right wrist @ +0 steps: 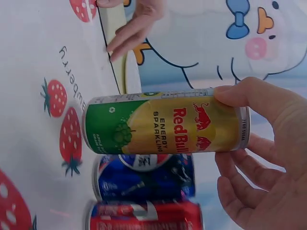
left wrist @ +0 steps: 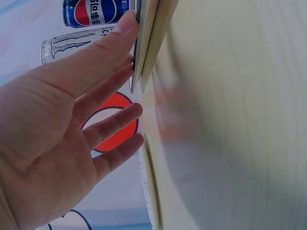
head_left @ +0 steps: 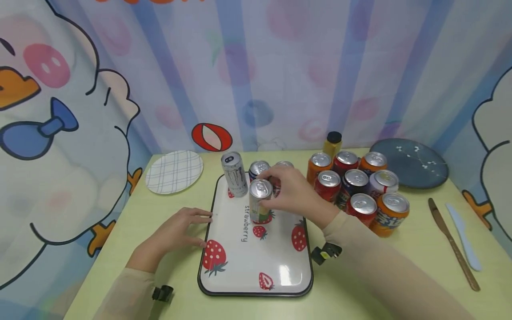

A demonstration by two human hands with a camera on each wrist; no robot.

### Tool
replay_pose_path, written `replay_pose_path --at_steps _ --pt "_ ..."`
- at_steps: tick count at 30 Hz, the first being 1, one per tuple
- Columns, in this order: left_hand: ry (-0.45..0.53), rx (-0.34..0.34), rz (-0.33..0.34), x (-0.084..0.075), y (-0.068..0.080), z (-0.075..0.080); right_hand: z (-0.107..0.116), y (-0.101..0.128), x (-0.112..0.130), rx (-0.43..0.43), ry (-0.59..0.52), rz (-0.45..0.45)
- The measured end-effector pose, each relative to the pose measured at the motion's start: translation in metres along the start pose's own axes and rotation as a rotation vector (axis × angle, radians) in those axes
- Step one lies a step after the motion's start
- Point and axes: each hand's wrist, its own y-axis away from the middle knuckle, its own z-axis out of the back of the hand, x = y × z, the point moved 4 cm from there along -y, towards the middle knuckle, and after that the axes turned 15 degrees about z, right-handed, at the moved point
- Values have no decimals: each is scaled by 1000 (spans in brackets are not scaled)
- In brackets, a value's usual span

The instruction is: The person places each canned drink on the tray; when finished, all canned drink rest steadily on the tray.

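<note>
My right hand pinches the top of a slim yellow-green Red Bull can, held upright on or just above the white strawberry tray. Behind it on the tray stand a white Monster can, a blue Pepsi can and a red can. My left hand lies flat on the table with straight fingers touching the tray's left edge.
Several soda cans cluster right of the tray, with a yellow bottle behind them. A checked plate lies far left, a dark blue plate far right. A knife and a pale spreader lie at the right edge.
</note>
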Motion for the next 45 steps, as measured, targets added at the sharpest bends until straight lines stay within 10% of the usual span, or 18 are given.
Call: replay_pose_path --at_steps 23,45 --pt "13 33 65 -1 0 -6 -64 -47 -1 18 3 -89" --pt "5 10 13 0 -1 1 -22 2 -4 49 31 -38"
